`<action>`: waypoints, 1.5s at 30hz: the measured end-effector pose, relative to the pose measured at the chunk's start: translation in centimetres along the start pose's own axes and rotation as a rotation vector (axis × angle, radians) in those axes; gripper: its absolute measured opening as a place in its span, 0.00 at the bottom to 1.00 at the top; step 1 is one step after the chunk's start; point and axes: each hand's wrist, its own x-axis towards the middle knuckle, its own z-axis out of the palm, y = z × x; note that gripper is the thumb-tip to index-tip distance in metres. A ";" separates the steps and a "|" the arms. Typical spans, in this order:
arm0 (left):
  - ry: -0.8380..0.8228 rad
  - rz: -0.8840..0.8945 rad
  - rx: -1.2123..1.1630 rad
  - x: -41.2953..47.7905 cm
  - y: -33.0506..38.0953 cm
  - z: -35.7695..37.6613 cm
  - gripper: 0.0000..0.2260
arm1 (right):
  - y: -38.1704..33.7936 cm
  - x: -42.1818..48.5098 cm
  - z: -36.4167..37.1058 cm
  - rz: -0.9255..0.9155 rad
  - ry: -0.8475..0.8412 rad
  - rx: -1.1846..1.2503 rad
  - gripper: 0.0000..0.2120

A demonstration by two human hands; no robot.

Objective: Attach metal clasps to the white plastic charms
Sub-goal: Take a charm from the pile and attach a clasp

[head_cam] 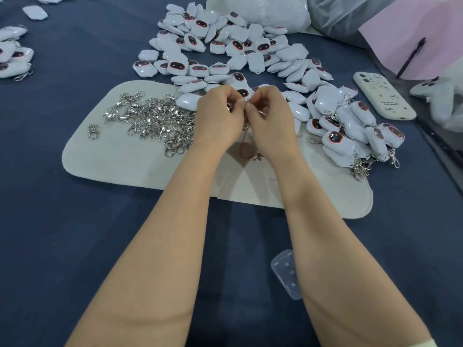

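My left hand (218, 113) and my right hand (269, 116) meet fingertip to fingertip over the beige felt mat (105, 159). Both have curled fingers pinching a small metal clasp between them; a white charm (242, 92) with a dark face shows just behind the fingers, mostly hidden. A heap of silver metal clasps (155, 118) lies on the mat left of my hands. A big pile of white plastic charms (225, 46) spreads behind them. Charms with clasps attached (350, 128) are heaped at the right.
A white phone (384, 96) lies at the right, near a pink sheet (426, 36) and a plush toy (438, 96). A clear plastic case (285, 271) sits on the dark blue cloth near me. More charms (12, 58) lie far left. One loose clasp (93, 131) lies apart.
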 end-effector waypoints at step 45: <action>0.128 0.104 -0.011 0.3 -1.0 -0.3 0.08 | -0.2 -0.7 0.4 -0.147 -0.140 -0.379 0.07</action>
